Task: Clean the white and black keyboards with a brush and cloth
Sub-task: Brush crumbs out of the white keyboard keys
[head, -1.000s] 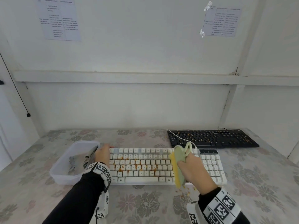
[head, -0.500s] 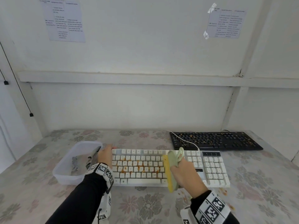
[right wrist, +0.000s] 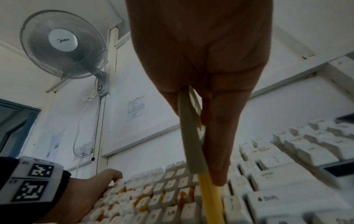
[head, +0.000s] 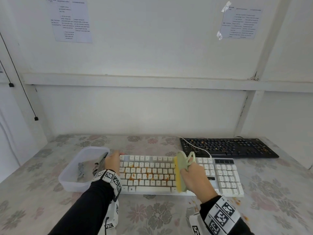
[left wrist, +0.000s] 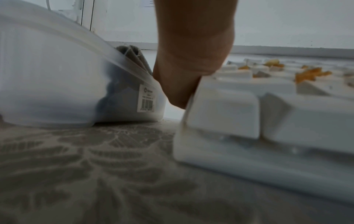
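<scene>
A wall fan marked "Midea" hangs at far left. On the floral-patterned bench, a clear plastic tub with a barcode sticker holds a grey cloth. The left hand grips the white keyboard at its left end. The right hand clasps the green brush, yellow bristles down on crumb-strewn keys; "Shift" is legible. The black keyboard lies behind, right. Printed sheets are taped on the white wall.
</scene>
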Demonstrator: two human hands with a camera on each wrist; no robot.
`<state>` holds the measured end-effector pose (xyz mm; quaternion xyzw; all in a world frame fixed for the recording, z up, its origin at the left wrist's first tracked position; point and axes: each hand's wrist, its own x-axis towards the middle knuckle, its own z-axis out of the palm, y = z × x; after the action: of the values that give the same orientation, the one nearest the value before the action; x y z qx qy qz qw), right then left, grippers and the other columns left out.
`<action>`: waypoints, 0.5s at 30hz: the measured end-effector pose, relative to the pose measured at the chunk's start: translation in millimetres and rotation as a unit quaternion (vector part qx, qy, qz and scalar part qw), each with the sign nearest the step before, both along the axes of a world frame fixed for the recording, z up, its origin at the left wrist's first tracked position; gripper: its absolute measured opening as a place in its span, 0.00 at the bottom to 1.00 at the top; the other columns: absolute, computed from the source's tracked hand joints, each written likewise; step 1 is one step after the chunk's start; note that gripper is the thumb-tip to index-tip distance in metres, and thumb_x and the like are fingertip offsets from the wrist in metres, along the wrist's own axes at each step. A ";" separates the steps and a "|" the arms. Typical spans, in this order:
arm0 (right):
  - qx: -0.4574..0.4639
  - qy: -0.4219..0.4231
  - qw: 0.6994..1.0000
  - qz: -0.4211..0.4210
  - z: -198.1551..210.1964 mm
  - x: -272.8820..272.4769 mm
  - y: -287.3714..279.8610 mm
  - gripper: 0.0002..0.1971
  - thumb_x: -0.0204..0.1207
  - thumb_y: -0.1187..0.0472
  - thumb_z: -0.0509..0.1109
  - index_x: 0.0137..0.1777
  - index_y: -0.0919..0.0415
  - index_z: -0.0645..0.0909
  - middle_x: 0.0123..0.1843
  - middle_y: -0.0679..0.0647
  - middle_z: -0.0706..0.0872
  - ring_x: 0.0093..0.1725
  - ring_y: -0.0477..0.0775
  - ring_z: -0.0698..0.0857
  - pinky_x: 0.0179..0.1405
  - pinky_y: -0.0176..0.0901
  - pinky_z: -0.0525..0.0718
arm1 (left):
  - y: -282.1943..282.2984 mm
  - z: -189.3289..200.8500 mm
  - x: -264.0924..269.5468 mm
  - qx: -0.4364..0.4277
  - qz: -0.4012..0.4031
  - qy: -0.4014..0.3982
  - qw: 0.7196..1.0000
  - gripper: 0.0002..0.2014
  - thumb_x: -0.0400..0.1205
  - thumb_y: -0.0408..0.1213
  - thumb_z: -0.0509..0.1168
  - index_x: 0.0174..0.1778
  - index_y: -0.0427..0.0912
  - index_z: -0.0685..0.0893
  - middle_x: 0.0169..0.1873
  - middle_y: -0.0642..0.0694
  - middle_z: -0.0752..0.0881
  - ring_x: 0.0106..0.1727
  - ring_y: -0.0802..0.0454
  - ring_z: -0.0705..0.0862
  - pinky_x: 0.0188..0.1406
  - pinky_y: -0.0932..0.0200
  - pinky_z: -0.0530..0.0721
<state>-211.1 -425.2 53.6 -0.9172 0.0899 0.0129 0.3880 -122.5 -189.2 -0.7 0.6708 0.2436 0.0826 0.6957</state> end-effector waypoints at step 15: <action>0.024 -0.099 0.995 -0.002 3.1 9.1 9.6 0.04 0.83 0.63 0.56 0.49 0.54 0.63 0.31 0.53 0.78 0.24 0.48 0.76 0.19 0.36 0.73 | 1.3 -0.7 -0.4 -0.017 0.007 0.012 1.000 0.12 0.79 0.40 0.59 0.31 0.42 0.83 0.25 0.43 0.82 0.26 0.45 0.80 0.33 0.54 0.79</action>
<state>-202.0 -415.7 56.7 -0.9043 0.0529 -0.0764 0.4166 -122.9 -187.9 -1.5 0.6581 0.2576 0.0754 0.7034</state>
